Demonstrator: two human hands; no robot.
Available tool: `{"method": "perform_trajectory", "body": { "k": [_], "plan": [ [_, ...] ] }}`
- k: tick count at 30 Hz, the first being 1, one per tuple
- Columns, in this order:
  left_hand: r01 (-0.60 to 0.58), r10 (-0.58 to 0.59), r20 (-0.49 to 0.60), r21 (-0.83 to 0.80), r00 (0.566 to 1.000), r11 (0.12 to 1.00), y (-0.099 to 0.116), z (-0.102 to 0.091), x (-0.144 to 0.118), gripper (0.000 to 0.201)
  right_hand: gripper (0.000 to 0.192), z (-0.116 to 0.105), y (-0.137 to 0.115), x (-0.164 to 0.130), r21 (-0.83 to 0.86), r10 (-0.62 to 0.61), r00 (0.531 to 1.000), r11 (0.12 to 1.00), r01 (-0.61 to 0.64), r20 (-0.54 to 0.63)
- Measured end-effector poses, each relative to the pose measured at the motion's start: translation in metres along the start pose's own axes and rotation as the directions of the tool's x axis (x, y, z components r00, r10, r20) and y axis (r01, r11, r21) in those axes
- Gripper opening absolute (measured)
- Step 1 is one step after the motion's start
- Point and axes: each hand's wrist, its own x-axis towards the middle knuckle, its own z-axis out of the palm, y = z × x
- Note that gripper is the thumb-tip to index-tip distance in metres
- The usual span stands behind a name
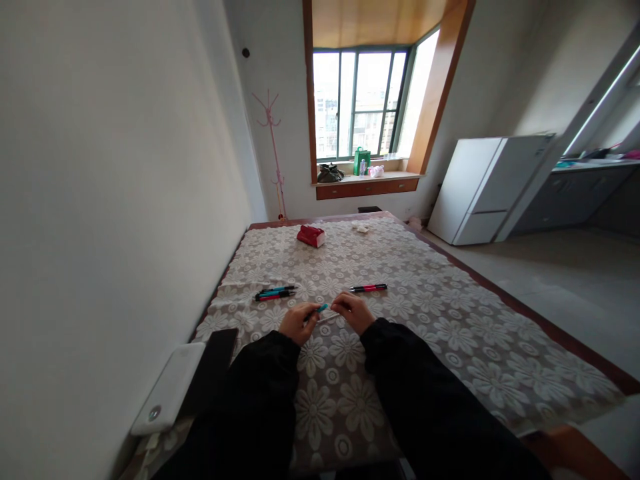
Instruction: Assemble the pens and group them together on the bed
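My left hand (299, 322) is closed around a blue pen barrel (323, 308), whose end sticks out past the fingertips toward the right. Just right of it, my right hand (354, 312) has its fingers pinched together; what they hold, if anything, is too small to make out. A thin whitish stick (328, 318), perhaps a refill, shows between the two hands. Beyond the left hand lie several blue, red and black pens (275, 293) in a small group. A red and black pen (369, 288) rests on the cloth beyond the right hand.
A floral lace tablecloth (345, 393) covers the table. A red packet (311, 236) and a small white item (361, 229) lie toward its far end. At left, a white power bank (170, 387) sits beside a dark flat object (210, 367), close to the wall.
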Motion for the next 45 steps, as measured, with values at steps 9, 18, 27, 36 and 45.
{"method": "perform_trajectory", "body": {
  "k": [9,18,27,36,45],
  "plan": [
    [-0.018,0.017,0.022,0.047,1.000,0.999,0.005,0.002,-0.001,0.027,0.029,0.004,-0.002,0.000,0.210,0.107,0.990,0.974,-0.086,-0.089],
    [-0.043,0.042,0.027,0.029,0.999,0.999,0.003,0.004,-0.002,0.026,0.024,0.005,-0.004,-0.001,0.164,0.073,0.992,0.985,-0.056,-0.099],
    [-0.058,0.058,0.001,0.036,0.998,0.998,-0.001,0.007,-0.002,0.026,0.022,0.000,-0.010,0.001,0.079,-0.020,0.989,0.996,0.032,-0.144],
    [-0.043,0.043,0.014,0.000,0.999,0.999,-0.004,0.008,-0.002,0.026,0.024,0.008,-0.001,-0.003,0.167,0.078,0.993,0.984,-0.063,-0.085],
    [-0.004,-0.030,-0.151,-0.221,0.988,0.975,-0.003,0.004,0.002,0.025,0.016,0.004,-0.002,-0.003,0.034,0.037,0.998,0.999,-0.035,-0.049]
  ]
}}
